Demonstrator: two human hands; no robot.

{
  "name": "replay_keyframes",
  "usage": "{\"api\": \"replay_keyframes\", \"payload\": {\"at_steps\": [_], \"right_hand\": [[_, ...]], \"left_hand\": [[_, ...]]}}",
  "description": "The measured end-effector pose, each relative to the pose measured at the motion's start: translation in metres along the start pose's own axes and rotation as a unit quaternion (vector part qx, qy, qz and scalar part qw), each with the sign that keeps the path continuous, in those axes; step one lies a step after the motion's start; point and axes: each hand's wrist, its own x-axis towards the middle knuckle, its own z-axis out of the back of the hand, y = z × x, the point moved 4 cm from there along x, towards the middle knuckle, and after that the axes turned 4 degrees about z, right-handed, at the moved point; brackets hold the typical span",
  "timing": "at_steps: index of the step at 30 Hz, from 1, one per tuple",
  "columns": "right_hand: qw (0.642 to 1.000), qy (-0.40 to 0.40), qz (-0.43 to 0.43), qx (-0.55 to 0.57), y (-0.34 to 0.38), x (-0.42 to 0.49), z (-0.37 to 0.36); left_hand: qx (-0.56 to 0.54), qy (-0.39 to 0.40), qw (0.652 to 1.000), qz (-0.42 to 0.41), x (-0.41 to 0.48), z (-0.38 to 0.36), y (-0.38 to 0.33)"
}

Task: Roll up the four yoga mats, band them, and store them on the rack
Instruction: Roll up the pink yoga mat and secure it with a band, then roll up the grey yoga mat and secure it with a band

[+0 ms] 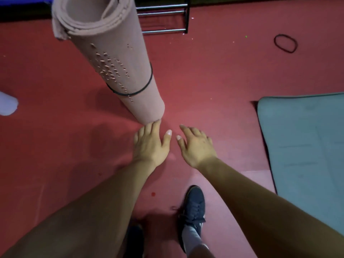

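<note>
A rolled mat (104,43) of dusty pink foam, pitted in one patch, stands on end on the red floor (214,81) at 11 o'clock, with a thin black band (138,91) around its lower part. The left hand (150,144) has straight, spread fingers whose tips meet the roll's base. The right hand (195,146) beside it is also spread and holds nothing. A flat teal mat (301,146) lies at 3 o'clock and a loose band (285,43) at 1 o'clock.
</note>
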Motion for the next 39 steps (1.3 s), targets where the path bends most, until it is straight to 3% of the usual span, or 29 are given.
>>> {"api": "replay_keyframes", "payload": {"at_steps": [7, 11, 16, 32, 39], "right_hand": [[0.998, 0.002, -0.034, -0.056, -0.029, -0.128, 0.021], [0.996, -0.026, -0.032, -0.081, -0.041, -0.2, 0.018], [0.992, 0.005, -0.046, -0.115, -0.069, -0.313, 0.0], [0.992, 0.009, -0.079, -0.098, -0.276, -0.634, -0.012], [0.99, 0.014, -0.088, -0.113, -0.343, -0.741, -0.028]], "left_hand": [[0.04, 0.057, 0.992, -0.104, -0.118, 0.009, -0.061], [0.075, 0.079, 0.986, -0.13, -0.189, 0.0, -0.066], [0.104, 0.125, 0.975, -0.151, -0.297, -0.02, -0.074], [0.076, 0.134, 0.982, -0.114, -0.608, -0.149, -0.236], [0.088, 0.145, 0.975, -0.144, -0.72, -0.189, -0.28]]}}
